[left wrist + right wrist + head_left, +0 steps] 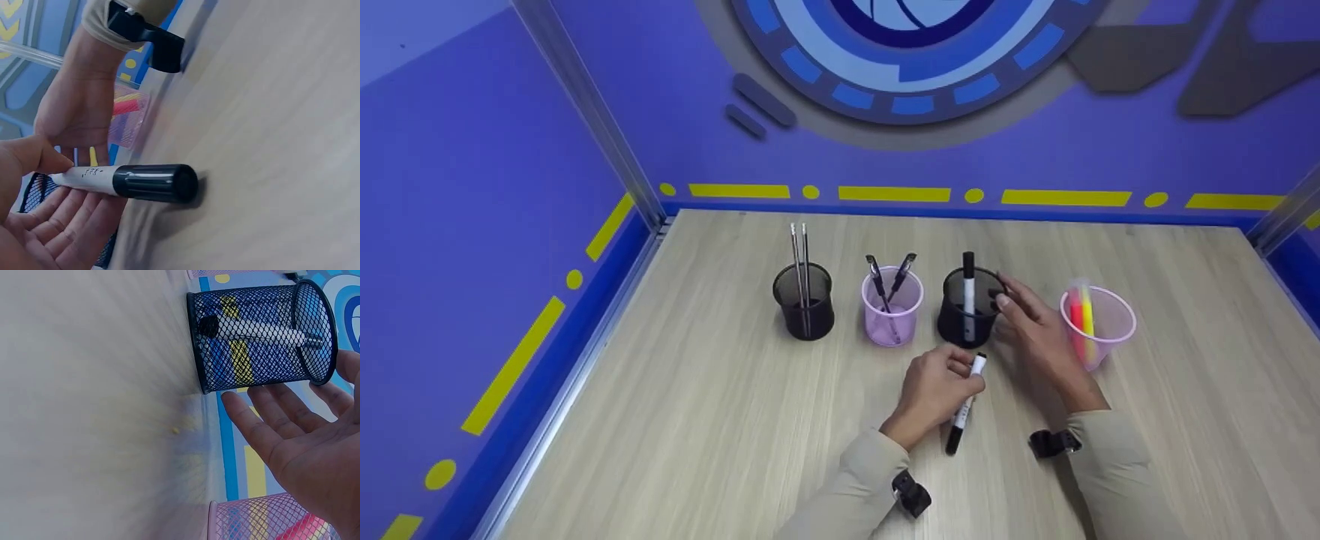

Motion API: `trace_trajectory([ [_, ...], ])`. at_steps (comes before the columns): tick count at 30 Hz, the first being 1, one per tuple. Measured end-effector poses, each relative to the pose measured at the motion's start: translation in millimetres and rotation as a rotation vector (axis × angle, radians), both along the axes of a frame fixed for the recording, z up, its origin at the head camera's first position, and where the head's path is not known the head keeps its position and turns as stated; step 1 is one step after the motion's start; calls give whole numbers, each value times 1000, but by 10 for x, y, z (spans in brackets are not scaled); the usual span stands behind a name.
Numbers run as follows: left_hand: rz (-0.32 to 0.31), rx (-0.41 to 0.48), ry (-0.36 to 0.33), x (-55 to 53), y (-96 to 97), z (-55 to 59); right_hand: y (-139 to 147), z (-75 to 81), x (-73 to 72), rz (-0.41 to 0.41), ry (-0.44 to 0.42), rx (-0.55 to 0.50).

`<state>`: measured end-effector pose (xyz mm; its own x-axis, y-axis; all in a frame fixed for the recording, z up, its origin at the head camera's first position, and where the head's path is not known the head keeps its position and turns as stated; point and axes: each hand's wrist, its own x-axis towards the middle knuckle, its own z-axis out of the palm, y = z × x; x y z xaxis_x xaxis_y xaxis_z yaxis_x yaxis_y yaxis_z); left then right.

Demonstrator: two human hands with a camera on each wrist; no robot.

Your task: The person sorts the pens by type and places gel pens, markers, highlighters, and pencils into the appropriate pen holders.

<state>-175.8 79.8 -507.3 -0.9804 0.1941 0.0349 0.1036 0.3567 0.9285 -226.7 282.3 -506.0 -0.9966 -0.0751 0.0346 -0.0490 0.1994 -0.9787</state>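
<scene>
My left hand (934,390) pinches a white marker (93,179) with black ends between thumb and fingers, just above the table. In the left wrist view, one black end (157,183) points away from the hand. My right hand (1039,337) is at the right side of a black mesh pen cup (960,330); its fairly straight fingers (253,422) lie along the cup, with fingertips at the wall and rim. Another white marker (969,292) with a black top stands in that cup. In the right wrist view, it shows through the mesh (259,329).
Left of that cup stand a pink mesh cup (892,330) with two black pens and a black mesh cup (810,326) with two thin pencils. A tilted pink mesh cup (1117,334) with highlighters (1081,319) is beside my right hand. Blue walls (600,195) border the table (697,420).
</scene>
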Motion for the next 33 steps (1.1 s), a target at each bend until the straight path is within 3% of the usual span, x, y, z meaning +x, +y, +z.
trace_trajectory([
  [4,-30,153,51,-17,-22,79,3,-4,-4,-5,5,15],
  [9,-111,339,107,-19,-42,124,6,1,3,-4,9,21],
  [16,-169,330,225,-24,-61,54,2,2,2,-11,19,51],
  [24,-166,311,199,-29,-89,7,13,7,17,-17,22,123],
  [33,-146,387,204,-58,-106,11,17,3,17,-22,-9,122],
])
